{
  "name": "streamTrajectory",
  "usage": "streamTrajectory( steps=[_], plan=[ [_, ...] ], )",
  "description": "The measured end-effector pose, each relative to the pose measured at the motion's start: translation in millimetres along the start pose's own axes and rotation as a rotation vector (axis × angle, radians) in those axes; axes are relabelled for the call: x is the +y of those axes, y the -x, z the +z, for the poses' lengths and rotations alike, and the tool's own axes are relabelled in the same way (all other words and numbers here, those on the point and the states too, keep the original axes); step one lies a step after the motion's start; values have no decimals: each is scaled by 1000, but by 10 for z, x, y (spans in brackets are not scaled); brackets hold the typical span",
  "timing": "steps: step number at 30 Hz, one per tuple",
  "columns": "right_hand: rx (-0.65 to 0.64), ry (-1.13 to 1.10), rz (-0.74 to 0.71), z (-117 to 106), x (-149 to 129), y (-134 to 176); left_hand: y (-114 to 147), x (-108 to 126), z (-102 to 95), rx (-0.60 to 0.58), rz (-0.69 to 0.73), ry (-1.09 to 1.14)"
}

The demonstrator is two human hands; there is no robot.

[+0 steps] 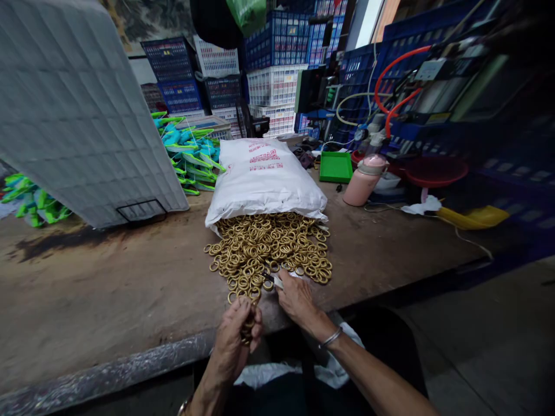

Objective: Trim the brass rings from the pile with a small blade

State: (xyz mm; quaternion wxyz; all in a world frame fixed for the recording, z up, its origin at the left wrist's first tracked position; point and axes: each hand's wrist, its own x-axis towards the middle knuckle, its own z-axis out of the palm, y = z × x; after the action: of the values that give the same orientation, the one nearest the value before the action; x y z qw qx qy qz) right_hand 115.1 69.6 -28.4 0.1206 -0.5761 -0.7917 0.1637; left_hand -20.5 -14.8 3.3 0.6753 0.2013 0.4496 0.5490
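A heap of gold-coloured rings [269,242] spills from the mouth of a white sack [266,176] printed in red. At the near edge of the heap my left hand [236,323] is closed around several gold-coloured rings [247,330], partly hidden by the fingers. My right hand [297,297] grips a small knife [273,280] with a dark blade and a pale handle. Its dark tip points left, among the nearest rings. The right fingers are partly hidden behind the back of the hand.
A tall white ribbed panel [99,115] leans at the left, before green and blue plastic pieces [191,153]. On the right are a green tray [336,167], a pink bottle [364,182] and a machine with orange hoses [384,75]. Stacked crates [277,86] stand behind.
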Motion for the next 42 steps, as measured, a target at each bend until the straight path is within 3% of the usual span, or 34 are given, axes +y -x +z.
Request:
streamTrajectory(
  steps=[7,14,19,24,30,36,42],
  plan=[
    [-9,58,30,-34,-140,-92,-66,-16,-127,-5,2,115],
    [75,-16,-27,6,-73,-110,-97,20,-162,3,-63,246],
    [75,-192,-70,-25,-35,-51,-132,12,-115,60,38,107],
    [61,-355,-253,-130,-104,81,-200,-19,-39,169,127,-124],
    [32,-406,-383,-163,-192,180,-230,-54,-36,117,133,-259],
    [22,-472,-344,-99,-209,186,-215,-36,-58,131,123,-308],
    [35,-609,-173,-56,-256,169,-210,-64,-108,163,158,-399]
  ],
)
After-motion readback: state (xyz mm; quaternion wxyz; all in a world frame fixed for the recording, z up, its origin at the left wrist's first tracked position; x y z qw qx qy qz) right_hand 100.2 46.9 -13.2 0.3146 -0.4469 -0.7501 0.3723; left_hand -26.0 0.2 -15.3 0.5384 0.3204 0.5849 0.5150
